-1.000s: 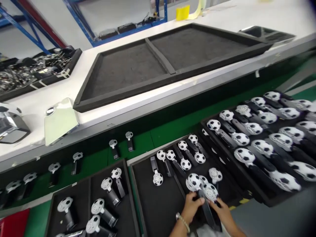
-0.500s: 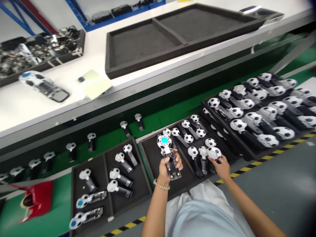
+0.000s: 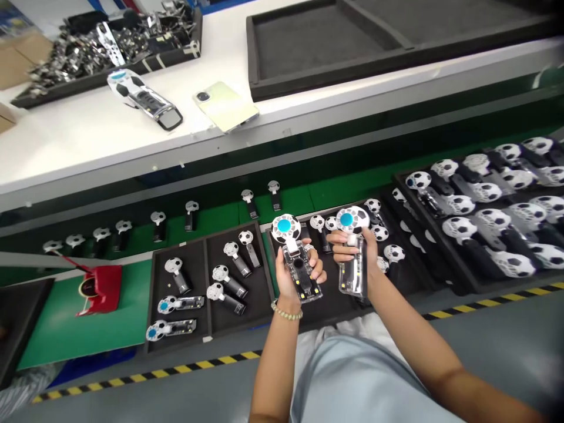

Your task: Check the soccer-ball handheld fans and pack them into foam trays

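My left hand is wrapped round a soccer-ball-headed handheld device, which has a blue disc in its round head and a see-through handle with circuitry inside. Beside it, my right hand grips a second such device, also with a blue disc facing up. Both are held upright, side by side and apart, above a black divided tray. Several more of these devices lie in that tray, partly hidden behind my right hand.
To the left, another black tray holds several devices. At the right, a tray is packed with rows of them. On the white bench lie a pale yellow phone and one device. A red dustpan rests at the left.
My right hand has picked up a device from the tray and brought it left, beside the one in my left hand; its blue disc now shows. The view has shifted left.
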Tool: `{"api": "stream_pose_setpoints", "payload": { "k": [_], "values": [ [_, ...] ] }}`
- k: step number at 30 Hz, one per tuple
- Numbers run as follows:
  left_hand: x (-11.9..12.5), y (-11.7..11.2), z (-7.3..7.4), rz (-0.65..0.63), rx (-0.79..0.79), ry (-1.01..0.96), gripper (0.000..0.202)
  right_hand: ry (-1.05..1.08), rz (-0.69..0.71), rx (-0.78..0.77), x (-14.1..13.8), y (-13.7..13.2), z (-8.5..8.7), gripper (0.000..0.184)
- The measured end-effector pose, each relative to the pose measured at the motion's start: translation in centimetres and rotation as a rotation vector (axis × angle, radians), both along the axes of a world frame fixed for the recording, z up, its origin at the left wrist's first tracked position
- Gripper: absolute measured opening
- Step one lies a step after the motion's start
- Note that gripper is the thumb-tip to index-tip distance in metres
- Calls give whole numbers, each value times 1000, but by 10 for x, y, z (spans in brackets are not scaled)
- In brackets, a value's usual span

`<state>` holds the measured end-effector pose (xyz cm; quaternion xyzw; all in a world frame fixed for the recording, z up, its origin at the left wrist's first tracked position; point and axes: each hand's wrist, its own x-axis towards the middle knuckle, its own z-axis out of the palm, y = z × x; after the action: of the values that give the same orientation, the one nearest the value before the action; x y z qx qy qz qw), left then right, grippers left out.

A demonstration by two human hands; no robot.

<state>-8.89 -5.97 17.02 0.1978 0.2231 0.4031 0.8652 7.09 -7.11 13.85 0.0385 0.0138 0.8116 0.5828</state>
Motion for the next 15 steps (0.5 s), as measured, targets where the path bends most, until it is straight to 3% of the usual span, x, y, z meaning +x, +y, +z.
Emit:
{"api": "stream_pose_setpoints", "payload": {
  "k": [4, 8, 12, 15],
  "values": [
    [-9, -2, 7, 50, 6, 14, 53, 132, 180, 73, -27, 16, 5, 31],
    [-15, -4, 13, 99, 8, 57, 53, 143, 251, 155, -42, 26, 7, 34],
    [-17, -6, 16, 156, 34, 141, 56, 20, 211, 136, -49, 31, 6, 35],
    [-21, -7, 12, 196, 46, 208, 59, -239, 165, 79, -50, 35, 2, 35]
  ]
}}
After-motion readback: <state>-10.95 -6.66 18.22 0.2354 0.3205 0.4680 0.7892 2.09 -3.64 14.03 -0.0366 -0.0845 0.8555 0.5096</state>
